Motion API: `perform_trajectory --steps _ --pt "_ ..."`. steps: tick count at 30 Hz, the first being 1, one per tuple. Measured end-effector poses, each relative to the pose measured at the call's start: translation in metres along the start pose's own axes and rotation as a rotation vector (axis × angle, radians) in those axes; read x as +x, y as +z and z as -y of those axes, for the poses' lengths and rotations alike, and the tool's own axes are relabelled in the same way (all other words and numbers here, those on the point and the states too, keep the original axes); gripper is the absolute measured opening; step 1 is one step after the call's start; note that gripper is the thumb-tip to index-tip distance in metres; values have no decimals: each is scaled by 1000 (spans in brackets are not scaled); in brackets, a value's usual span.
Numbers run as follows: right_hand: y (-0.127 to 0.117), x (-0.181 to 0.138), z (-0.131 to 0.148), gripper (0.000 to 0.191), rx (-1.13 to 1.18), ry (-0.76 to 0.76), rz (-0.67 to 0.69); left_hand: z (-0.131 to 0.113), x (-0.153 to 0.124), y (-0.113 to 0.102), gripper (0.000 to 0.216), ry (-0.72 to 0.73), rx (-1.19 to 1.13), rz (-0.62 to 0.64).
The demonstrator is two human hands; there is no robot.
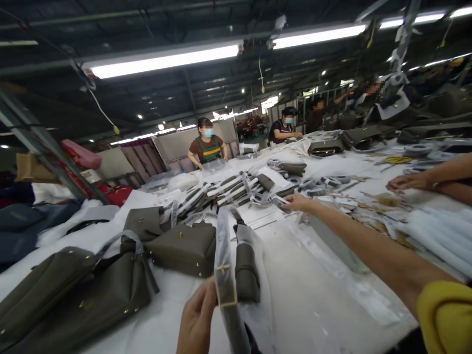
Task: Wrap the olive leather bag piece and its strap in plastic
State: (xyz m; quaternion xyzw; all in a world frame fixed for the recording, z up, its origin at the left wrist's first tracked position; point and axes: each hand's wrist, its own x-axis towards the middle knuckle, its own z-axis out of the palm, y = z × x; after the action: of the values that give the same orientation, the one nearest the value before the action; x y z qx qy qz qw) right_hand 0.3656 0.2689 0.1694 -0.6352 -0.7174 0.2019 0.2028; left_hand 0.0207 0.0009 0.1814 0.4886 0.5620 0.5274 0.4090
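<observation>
My left hand (199, 314), at the bottom centre, is closed on a dark olive strap (230, 322). Clear plastic wraps its upper part, and a gold rectangular buckle (226, 286) shows beside my fingers. Just right of the strap lies a rolled olive piece (247, 275) in clear plastic. My right hand (298, 202) is stretched far across the table, its fingers closed at a roll of clear tape (278, 200). Olive handbags (180, 248) with gold studs lie left of my left hand. Beyond both hands is a pile of wrapped straps (232, 189).
On the right, another person's hand (409, 181) reaches over the table (295, 295). Scraps of brown paper (383, 216), yellow scissors (398, 160) and white foam rolls (442, 236) lie there. Two masked people stand across the table. A metal post (47, 142) rises at left.
</observation>
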Motion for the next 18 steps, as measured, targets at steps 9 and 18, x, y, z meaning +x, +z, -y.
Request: perform_trajectory --steps 9,18 --pt "48 -163 100 37 367 -423 -251 -33 54 27 57 -65 -160 334" --pt "86 -210 135 40 603 -519 -120 -36 45 18 46 -134 -221 333"
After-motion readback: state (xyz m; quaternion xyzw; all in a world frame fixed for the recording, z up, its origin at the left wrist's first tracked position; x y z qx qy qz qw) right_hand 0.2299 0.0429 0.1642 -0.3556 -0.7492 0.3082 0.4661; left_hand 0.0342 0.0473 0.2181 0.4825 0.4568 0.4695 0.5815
